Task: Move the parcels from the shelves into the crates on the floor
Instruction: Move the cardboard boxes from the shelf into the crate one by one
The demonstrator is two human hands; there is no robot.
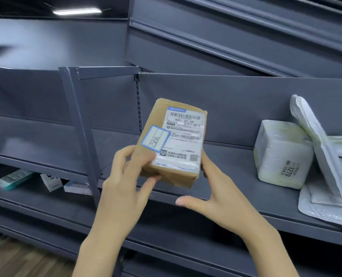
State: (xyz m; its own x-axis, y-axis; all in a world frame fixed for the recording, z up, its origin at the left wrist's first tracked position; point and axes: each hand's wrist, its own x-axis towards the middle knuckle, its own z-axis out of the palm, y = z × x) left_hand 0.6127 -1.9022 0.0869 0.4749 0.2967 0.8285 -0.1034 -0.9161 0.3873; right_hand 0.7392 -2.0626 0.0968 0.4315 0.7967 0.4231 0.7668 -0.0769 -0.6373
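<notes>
I hold a brown cardboard parcel [176,140] with a white shipping label and a blue-edged sticker, lifted just above the grey shelf [236,188]. My left hand [126,186] grips its lower left corner with thumb and curled fingers. On the lower right side, my right hand [218,194] holds the parcel, fingers behind it and thumb stretched out in front. No crates are in view.
A white wrapped block parcel [282,154] and several flat silver-white mailer bags [326,176] lie on the same shelf at the right. Small boxes [50,181] sit on the lower left shelf. A slanted grey upright post [80,132] divides the bays. Wood floor [16,260] shows at bottom left.
</notes>
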